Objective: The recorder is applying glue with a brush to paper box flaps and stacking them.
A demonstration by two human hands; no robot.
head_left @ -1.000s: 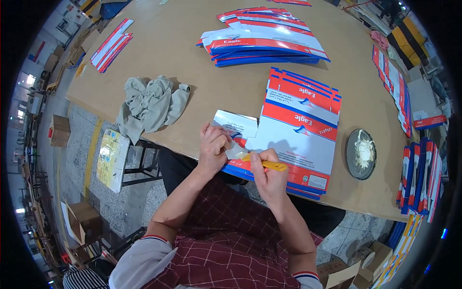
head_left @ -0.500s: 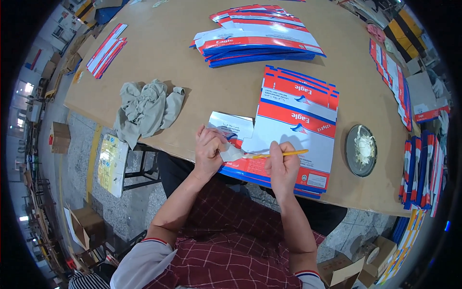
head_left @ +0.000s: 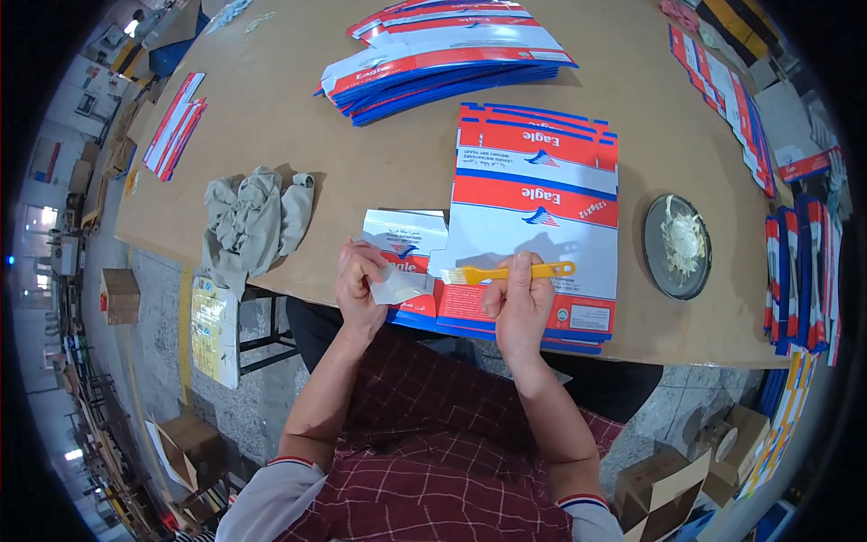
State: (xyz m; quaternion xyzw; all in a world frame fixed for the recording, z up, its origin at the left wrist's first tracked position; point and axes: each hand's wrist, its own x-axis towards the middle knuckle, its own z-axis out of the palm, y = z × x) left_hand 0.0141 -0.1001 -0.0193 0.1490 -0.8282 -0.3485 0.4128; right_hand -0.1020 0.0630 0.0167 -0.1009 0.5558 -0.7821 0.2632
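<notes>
Pinched in my left hand point(head_left: 358, 287) is the turned-up pale flap point(head_left: 397, 287) of a flat printed carton, which lies on a stack of red, white and blue flat cartons point(head_left: 533, 237) at the table's near edge. My right hand point(head_left: 522, 312) is closed around a yellow-handled brush point(head_left: 486, 275). Its pale bristles point left toward the flap, a small gap apart from it, above the stack. To the right stands a dark round dish point(head_left: 652, 255) with a white paste-like mass point(head_left: 684, 242) in it, dried along the sides.
A crumpled grey-green cloth point(head_left: 256, 226) lies on the brown table point(head_left: 388, 163) at left. A larger stack of flat cartons point(head_left: 452, 63) is at the back. More cartons lie at far left point(head_left: 176, 126) and along the right edge point(head_left: 722, 108). A stool point(head_left: 215, 330) stands at lower left.
The brush has come away from the flap and turned, showing its broad side. My left hand still grips the flap. The whole view has shifted slightly.
</notes>
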